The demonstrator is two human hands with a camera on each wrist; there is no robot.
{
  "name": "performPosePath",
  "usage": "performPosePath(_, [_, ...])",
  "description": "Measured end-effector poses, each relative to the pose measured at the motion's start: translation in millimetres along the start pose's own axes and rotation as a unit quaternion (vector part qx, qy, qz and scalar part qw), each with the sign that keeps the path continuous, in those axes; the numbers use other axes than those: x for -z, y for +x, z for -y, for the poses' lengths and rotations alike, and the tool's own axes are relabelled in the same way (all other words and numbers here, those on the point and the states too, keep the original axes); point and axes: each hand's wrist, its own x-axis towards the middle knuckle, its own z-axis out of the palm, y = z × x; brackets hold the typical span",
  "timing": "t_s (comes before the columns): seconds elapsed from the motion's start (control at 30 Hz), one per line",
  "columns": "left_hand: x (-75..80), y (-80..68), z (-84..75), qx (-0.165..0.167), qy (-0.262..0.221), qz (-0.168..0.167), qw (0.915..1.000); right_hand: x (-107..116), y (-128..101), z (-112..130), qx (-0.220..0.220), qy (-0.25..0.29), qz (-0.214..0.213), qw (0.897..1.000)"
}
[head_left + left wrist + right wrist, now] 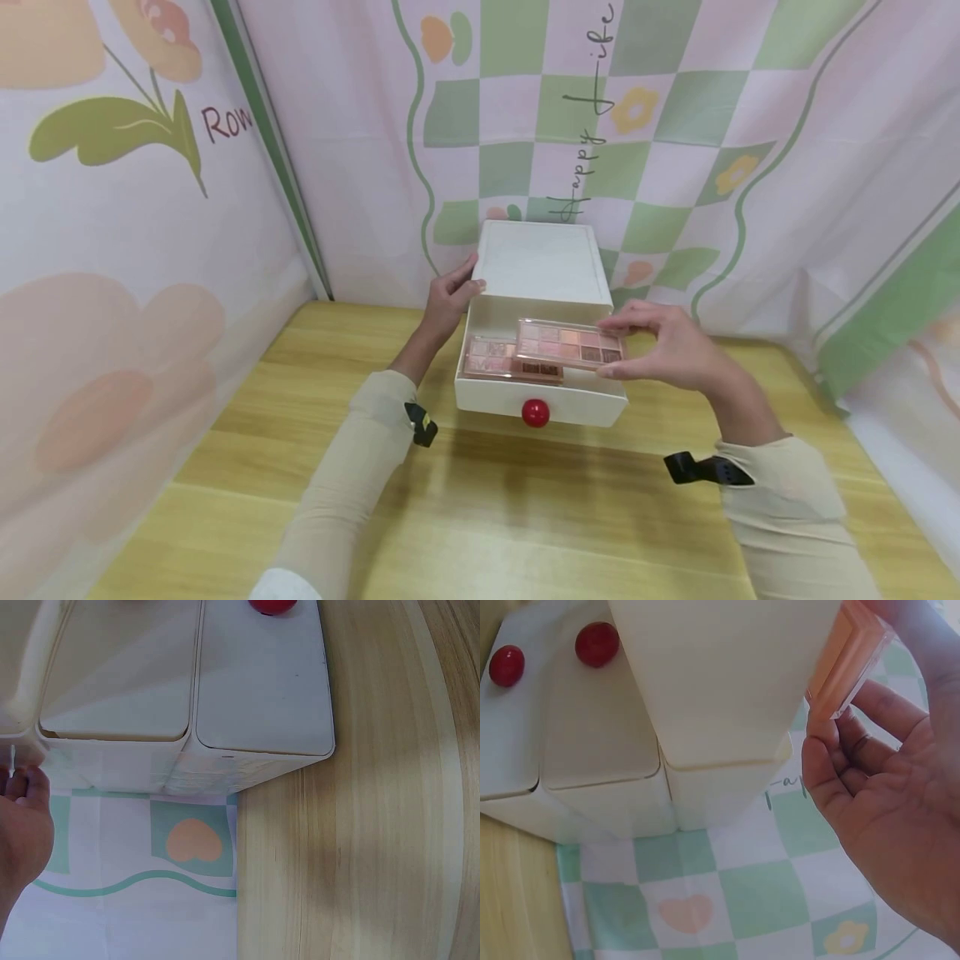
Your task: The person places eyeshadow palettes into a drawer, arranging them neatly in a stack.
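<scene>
A white drawer cabinet (pixel 543 260) stands at the back of the table, its top drawer (pixel 487 397) pulled out by a red knob side toward me. In that drawer an eyeshadow palette (pixel 491 358) lies at the left. Above the drawer's right part, my right hand (pixel 671 346) pinches a second eyeshadow palette (pixel 562 342) by its right end, thumb at the near edge and fingers at the far one. The right wrist view shows this palette (pixel 847 660) edge-on. My left hand (pixel 447 302) rests against the cabinet's upper left side, thumb near the top edge.
Below the open drawer are two closed drawers with red knobs (pixel 597 643). The wooden table (pixel 510 517) extends in front. A checked curtain (pixel 570 108) hangs right behind the cabinet, and printed fabric (pixel 150 333) walls in the left side.
</scene>
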Motion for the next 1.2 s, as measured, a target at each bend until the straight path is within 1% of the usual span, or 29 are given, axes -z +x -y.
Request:
performPosePath(0.23, [0.1,0.2,1.2,-0.003,-0.001,0.002,1.0000,-7,8,3,-0.006,-0.007,0.021,1.000])
performPosePath(0.43, [0.5,0.4,1.8,-0.005,0.000,0.000,1.0000,-10,14,6,0.001,-0.005,0.027,1.000])
performPosePath(0.73, [0.9,0.6,2.8,-0.005,-0.004,0.002,1.0000,-16,22,11,-0.007,0.002,0.039,0.999])
performPosePath(0.97, [1.7,0.2,3.0,0.002,0.000,0.002,1.0000,-23,28,11,0.002,0.003,0.046,0.999])
performPosePath(1.2, [1.4,0.5,3.3,-0.004,0.003,0.002,1.0000,-26,33,15,0.008,0.012,0.049,0.999])
